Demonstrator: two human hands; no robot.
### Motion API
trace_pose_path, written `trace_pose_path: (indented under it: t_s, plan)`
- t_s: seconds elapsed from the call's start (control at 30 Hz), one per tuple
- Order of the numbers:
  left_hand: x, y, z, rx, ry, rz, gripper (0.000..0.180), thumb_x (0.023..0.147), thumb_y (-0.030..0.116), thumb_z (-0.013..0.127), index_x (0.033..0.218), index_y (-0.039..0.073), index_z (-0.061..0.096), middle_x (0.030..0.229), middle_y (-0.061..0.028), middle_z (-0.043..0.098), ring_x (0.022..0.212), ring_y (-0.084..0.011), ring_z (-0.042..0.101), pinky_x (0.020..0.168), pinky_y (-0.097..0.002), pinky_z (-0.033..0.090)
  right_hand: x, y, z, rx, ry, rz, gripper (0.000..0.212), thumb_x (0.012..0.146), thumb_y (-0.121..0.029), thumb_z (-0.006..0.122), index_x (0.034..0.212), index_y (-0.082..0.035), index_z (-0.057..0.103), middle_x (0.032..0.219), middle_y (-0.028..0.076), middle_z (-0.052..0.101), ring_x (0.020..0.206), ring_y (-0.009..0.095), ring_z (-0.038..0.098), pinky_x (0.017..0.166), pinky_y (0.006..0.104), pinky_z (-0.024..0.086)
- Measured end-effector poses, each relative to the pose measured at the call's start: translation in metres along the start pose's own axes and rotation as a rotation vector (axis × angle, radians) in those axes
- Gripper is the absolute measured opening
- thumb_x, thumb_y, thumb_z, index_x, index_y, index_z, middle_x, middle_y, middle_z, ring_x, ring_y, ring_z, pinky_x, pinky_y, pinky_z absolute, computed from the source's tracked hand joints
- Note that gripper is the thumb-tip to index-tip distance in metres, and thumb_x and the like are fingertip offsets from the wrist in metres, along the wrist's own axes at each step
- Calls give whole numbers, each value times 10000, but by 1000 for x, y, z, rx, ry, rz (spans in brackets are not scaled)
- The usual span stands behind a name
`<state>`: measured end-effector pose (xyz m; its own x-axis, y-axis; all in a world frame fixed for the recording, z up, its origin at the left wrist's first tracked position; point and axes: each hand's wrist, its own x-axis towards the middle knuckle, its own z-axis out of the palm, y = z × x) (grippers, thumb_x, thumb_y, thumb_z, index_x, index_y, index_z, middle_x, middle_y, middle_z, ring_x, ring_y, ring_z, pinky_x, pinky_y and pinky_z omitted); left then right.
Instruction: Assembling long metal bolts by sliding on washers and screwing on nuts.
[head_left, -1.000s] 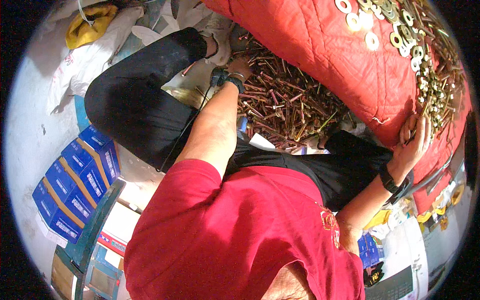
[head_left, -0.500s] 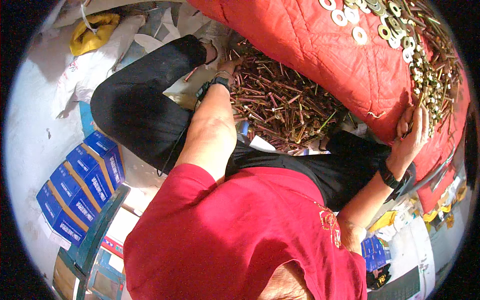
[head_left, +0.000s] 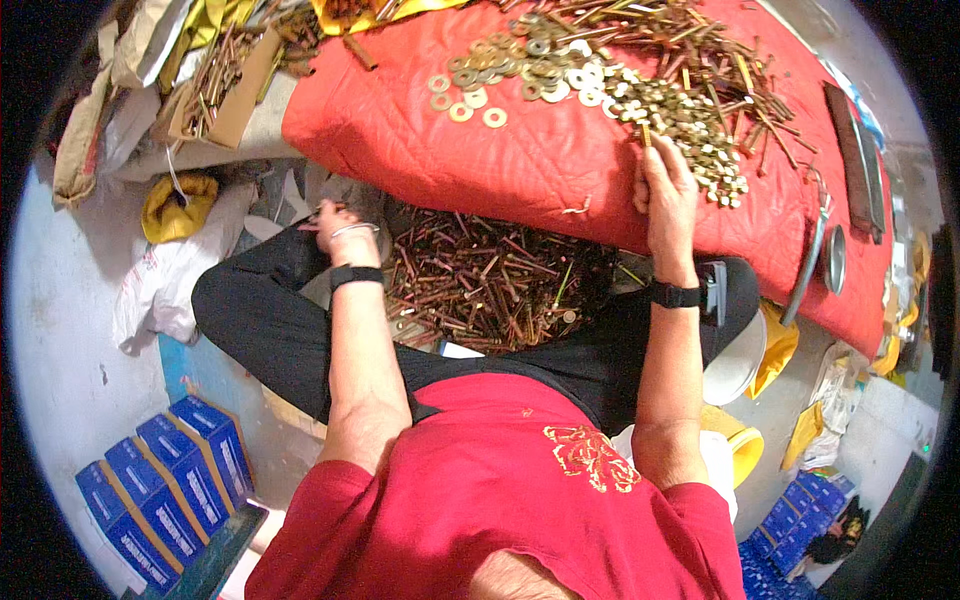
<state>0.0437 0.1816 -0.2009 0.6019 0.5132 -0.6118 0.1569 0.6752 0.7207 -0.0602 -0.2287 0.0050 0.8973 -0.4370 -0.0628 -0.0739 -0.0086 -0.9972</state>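
My right hand (head_left: 667, 195) is at the edge of a heap of small brass-coloured nuts (head_left: 690, 125) on a red quilted cover, its fingers drawn together. A slim brown piece shows at its fingertips; whether it is held or lies behind them I cannot make out. Over the left edge of a big pile of long reddish-brown bolts (head_left: 490, 275) between my legs is my left hand (head_left: 342, 225), its fingers curled. Small reddish bits show by those fingers, too small to name. Flat round washers (head_left: 494, 118) lie left of the nuts.
The raised red cover (head_left: 400, 130) spans the far side. More bolts (head_left: 735, 70) lie at its back right, and a cardboard box (head_left: 245, 85) of them at far left. Blue boxes (head_left: 165, 480) stand at lower left. A yellow-rimmed white sack (head_left: 180, 210) leans by the left wall.
The view has turned to the right and tilted up. My left hand has lifted off the bolts to their left edge. My right hand remains by the nuts, its fingers now drawn in.
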Motion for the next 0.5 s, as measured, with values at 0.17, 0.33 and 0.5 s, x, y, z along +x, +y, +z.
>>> trace_pose_path:
  t_s: [0.17,0.33,0.5]
  plan:
    - [-98,122,85,-186,-491,181,236,907,289,596,767,120,509,620,39,466,403,-71,262,358,-217,217,5,-9,2,-302,-12,-324,269,915,-153,567,1126,7,618,915,64,671,885,131,600,798,271,472]
    - [-183,143,178,-175,-941,-154,234,830,204,715,939,31,600,742,-46,571,457,-69,326,370,-194,221,33,-27,26,-765,-45,-473,253,881,-158,583,1102,-44,624,941,175,668,842,296,642,741,349,499]
    - [-238,99,217,43,-910,-275,158,849,144,678,933,39,595,683,-19,552,470,-81,354,383,-187,252,51,-31,28,-979,-281,-559,209,881,-173,554,1017,-45,647,888,197,652,835,333,635,725,396,496]
